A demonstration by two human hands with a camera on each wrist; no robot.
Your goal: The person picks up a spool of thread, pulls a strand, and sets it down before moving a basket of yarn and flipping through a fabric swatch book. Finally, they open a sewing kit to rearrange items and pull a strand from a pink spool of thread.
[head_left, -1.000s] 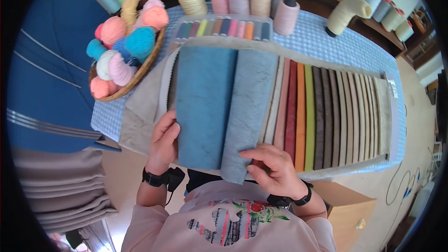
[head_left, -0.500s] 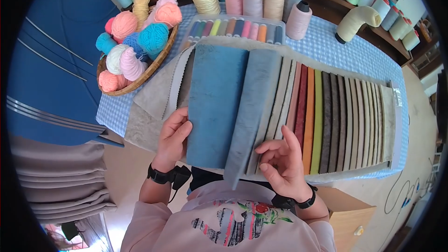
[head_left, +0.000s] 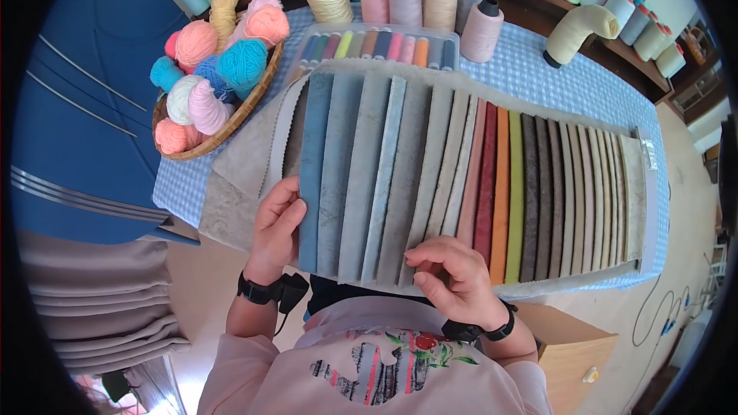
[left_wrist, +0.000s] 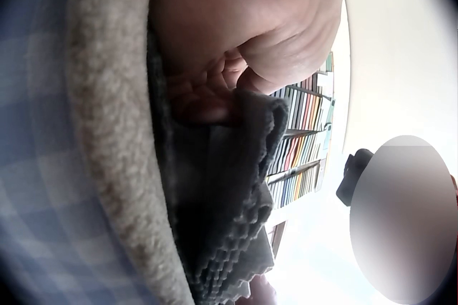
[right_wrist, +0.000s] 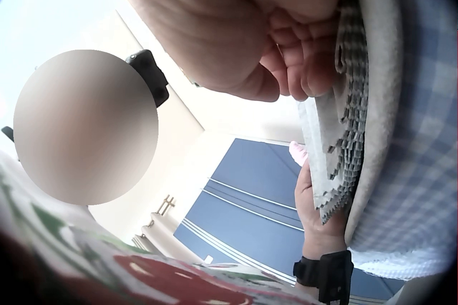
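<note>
A fabric sample book lies fanned across the table, its pinked-edge swatches overlapping. The blue swatch (head_left: 314,177) is at the left of the fan, followed by several grey-blue swatches (head_left: 360,184). My left hand (head_left: 277,232) holds the left edge of these swatches between thumb and fingers; in the left wrist view the thumb lies against the dark fabric edge (left_wrist: 250,155). My right hand (head_left: 460,280) is at the lower edge of the grey swatches, fingers loosely bent and thumb apart. In the right wrist view its fingertips are right by the stacked swatch edges (right_wrist: 351,119).
A wicker basket (head_left: 257,96) of yarn balls stands at the left on the checked tablecloth (head_left: 530,54). Behind the book are a clear case (head_left: 450,38) of small thread spools and a pink thread cone (head_left: 483,31). Shelves of cones curve along the back.
The wide blue swatch has narrowed to a strip as the grey-blue swatches fanned over it to the left. My right hand went right, then came back slightly left; my left hand keeps its hold.
</note>
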